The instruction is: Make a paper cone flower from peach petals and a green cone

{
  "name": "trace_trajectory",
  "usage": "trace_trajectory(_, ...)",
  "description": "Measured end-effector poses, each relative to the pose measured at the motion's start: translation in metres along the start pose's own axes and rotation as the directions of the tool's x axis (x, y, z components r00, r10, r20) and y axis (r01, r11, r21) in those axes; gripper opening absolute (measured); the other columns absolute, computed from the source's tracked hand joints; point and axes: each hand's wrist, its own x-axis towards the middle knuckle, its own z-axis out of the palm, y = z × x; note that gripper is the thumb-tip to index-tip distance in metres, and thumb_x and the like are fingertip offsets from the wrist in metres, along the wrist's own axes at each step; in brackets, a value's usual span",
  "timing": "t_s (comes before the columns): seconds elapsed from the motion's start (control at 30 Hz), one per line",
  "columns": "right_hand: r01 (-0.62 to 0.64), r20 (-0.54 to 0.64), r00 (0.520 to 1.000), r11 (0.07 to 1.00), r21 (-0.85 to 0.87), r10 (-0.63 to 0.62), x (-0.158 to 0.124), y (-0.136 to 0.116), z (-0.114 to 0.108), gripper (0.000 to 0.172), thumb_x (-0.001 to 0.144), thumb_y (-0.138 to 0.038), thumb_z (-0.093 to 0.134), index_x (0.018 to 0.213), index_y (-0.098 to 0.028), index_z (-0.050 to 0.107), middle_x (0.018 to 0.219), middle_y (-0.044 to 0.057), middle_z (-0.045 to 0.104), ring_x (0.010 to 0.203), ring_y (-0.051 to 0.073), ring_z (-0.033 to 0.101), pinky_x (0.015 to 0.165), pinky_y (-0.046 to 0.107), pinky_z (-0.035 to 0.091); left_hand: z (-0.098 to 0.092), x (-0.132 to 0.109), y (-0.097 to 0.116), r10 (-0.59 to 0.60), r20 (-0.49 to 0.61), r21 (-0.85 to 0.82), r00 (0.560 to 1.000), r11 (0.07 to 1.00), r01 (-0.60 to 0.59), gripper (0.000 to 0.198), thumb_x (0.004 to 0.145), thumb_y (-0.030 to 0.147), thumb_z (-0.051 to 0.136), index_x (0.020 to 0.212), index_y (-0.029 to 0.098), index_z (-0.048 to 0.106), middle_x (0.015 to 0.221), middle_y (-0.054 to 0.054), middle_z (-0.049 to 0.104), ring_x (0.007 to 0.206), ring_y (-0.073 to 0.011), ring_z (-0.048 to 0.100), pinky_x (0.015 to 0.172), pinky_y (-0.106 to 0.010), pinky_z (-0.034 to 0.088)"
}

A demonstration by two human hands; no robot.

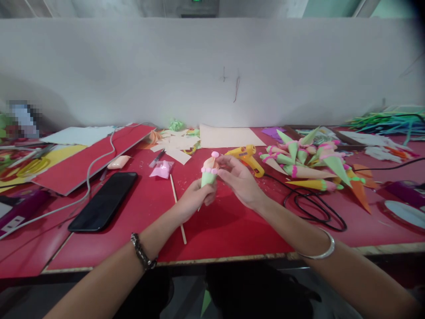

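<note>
A small light-green paper cone (207, 178) with a band of pink fluffy trim, a peach top and a pink ball at its tip is held upright above the middle of the red table. My left hand (198, 197) is closed round its lower part, and a thin stick end shows below. At the cone's right side, my right hand (239, 180) has thumb and fingers pressed together at the pink trim and peach top. A thin wooden stick (178, 209) lies on the table left of my left hand.
A yellow glue gun (247, 157) with a coiled black cable (314, 212) lies behind and right. Several finished cones (308, 161) are heaped at the right. Leftward are a black phone (104, 201), a pink packet (161, 169) and a red board (96, 155). Paper scraps (177, 144) lie behind.
</note>
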Motion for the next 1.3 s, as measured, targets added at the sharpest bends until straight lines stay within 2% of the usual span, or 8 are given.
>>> trace_trajectory(0.43, -0.081, -0.11, 0.99, 0.993, 0.09, 0.09, 0.003, 0.001, -0.004, 0.02, 0.07, -0.04, 0.059, 0.07, -0.021, 0.051, 0.071, -0.002, 0.051, 0.067, 0.011, 0.053, 0.066, 0.028, 0.047, 0.001, 0.0, 0.004, 0.027, 0.115, -0.166, 0.993, 0.986, -0.008, 0.01, 0.067, 0.026, 0.035, 0.06, 0.019, 0.036, 0.041, 0.006, 0.031, 0.038, -0.0072, 0.029, 0.045, -0.022, 0.026)
trace_trajectory(0.5, -0.087, -0.134, 0.986, 0.994, 0.072, 0.096, 0.003, 0.001, -0.004, 0.02, 0.069, -0.039, 0.059, 0.069, -0.021, 0.051, 0.07, -0.003, 0.049, 0.066, 0.011, 0.051, 0.065, 0.026, 0.047, 0.001, 0.0, 0.002, 0.005, 0.112, -0.094, 0.994, 0.996, 0.005, 0.015, 0.069, 0.029, 0.032, 0.06, 0.019, 0.036, 0.042, 0.005, 0.033, 0.039, -0.0083, 0.031, 0.046, -0.024, 0.028)
trace_trajectory(0.6, -0.068, -0.21, 0.975, 0.997, 0.044, 0.076, 0.004, 0.001, -0.006, 0.02, 0.068, -0.039, 0.059, 0.069, -0.02, 0.05, 0.068, -0.003, 0.047, 0.063, 0.01, 0.048, 0.063, 0.025, 0.045, 0.0, -0.001, -0.002, -0.028, 0.035, 0.211, 0.999, 0.977, 0.02, 0.025, 0.075, 0.035, 0.032, 0.058, 0.018, 0.039, 0.048, 0.003, 0.04, 0.047, -0.0104, 0.038, 0.052, -0.025, 0.031)
trace_trajectory(0.73, 0.042, -0.333, 0.942, 0.999, -0.023, -0.047, 0.007, 0.002, -0.01, 0.016, 0.07, -0.036, 0.056, 0.072, -0.021, 0.049, 0.067, -0.004, 0.045, 0.06, 0.009, 0.045, 0.06, 0.023, 0.043, -0.003, -0.004, -0.008, 0.092, -0.05, 0.68, 0.994, 0.733, -0.034, 0.033, 0.078, 0.038, 0.039, 0.052, 0.018, 0.039, 0.048, 0.003, 0.038, 0.047, -0.0101, 0.036, 0.049, -0.023, 0.023)
trace_trajectory(0.83, 0.089, -0.358, 0.928, 0.995, -0.053, -0.102, 0.007, 0.002, -0.011, 0.013, 0.073, -0.034, 0.053, 0.072, -0.022, 0.048, 0.064, -0.004, 0.043, 0.059, 0.009, 0.044, 0.06, 0.024, 0.041, -0.004, -0.006, -0.008, 0.162, -0.117, 0.849, 0.98, 0.528, 0.015, 0.038, 0.074, 0.04, 0.046, 0.045, 0.018, 0.037, 0.042, 0.004, 0.032, 0.039, -0.0089, 0.029, 0.046, -0.025, 0.015)
trace_trajectory(1.0, 0.098, -0.347, 0.933, 0.995, 0.004, -0.091, 0.007, 0.003, -0.011, 0.01, 0.073, -0.031, 0.053, 0.07, -0.021, 0.05, 0.066, -0.004, 0.044, 0.059, 0.008, 0.043, 0.06, 0.022, 0.04, -0.002, -0.006, -0.005, 0.167, -0.273, 0.892, 0.948, 0.412, 0.184, 0.047, 0.069, 0.046, 0.051, 0.036, 0.018, 0.03, 0.036, 0.004, 0.024, 0.034, -0.0079, 0.021, 0.046, -0.024, 0.012)
trace_trajectory(1.17, 0.088, -0.333, 0.94, 0.996, 0.028, -0.073, 0.007, 0.004, -0.012, 0.01, 0.072, -0.03, 0.054, 0.071, -0.021, 0.052, 0.068, -0.003, 0.045, 0.06, 0.008, 0.043, 0.06, 0.022, 0.04, -0.001, -0.005, -0.004, 0.181, -0.304, 0.926, 0.935, 0.286, 0.246, 0.048, 0.065, 0.05, 0.052, 0.036, 0.019, 0.031, 0.037, 0.003, 0.025, 0.034, -0.0103, 0.028, 0.047, -0.024, 0.015)
trace_trajectory(1.3, 0.075, -0.314, 0.947, 0.997, 0.005, -0.069, 0.007, 0.006, -0.013, 0.01, 0.074, -0.031, 0.052, 0.072, -0.021, 0.053, 0.065, -0.004, 0.046, 0.059, 0.008, 0.043, 0.06, 0.023, 0.04, 0.0, -0.007, -0.002, 0.168, -0.327, 0.922, 0.93, 0.274, 0.274, 0.044, 0.061, 0.05, 0.055, 0.036, 0.019, 0.037, 0.037, 0.003, 0.027, 0.036, -0.0116, 0.032, 0.046, -0.024, 0.018)
